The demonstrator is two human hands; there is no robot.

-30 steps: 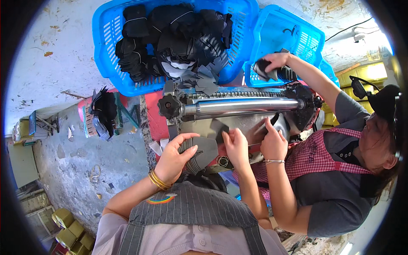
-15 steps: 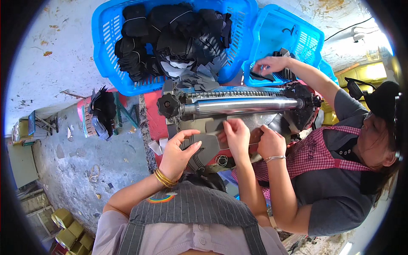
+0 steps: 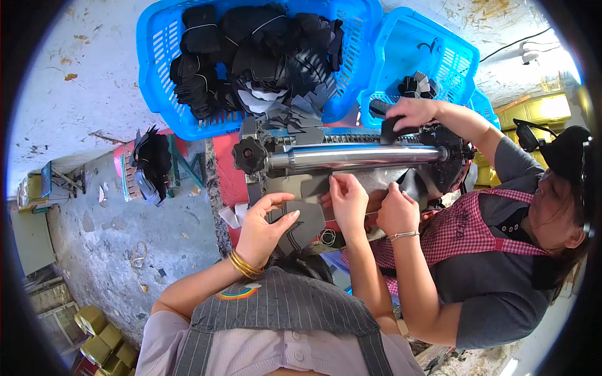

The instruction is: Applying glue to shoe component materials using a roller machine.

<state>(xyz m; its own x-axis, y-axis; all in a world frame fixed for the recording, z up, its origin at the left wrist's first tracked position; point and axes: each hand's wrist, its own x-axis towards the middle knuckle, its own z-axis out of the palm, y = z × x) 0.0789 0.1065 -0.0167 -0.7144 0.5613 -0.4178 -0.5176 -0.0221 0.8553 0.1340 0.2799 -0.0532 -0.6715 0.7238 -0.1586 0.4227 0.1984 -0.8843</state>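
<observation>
My right hand [image 3: 348, 199] is closed in a pinch on a small grey cut piece [image 3: 315, 186], just in front of the machine's shiny metal roller [image 3: 357, 156]. To its left, my left hand [image 3: 266, 229], with gold bangles at the wrist, has its thumb and fingers curved but apart. It is at the left edge of a stack of larger grey cut pieces [image 3: 307, 222] with dark lines at their lower left edge. Whether it touches the stack I cannot tell. A co-worker's closed hand [image 3: 399, 213] is beside my right hand, next to a black piece [image 3: 412, 186].
A large blue basket [image 3: 147, 69] of bundled black pieces and a smaller blue basket [image 3: 464, 56] stand behind the machine. A black knob [image 3: 249, 155] juts out at the roller's left end. The co-worker's other hand [image 3: 414, 114] holds a black piece [image 3: 394, 130] behind the roller.
The co-worker's far hand has come out of the smaller basket toward the roller with a black piece. My hands have barely moved. Grey pieces now show behind the roller's left part.
</observation>
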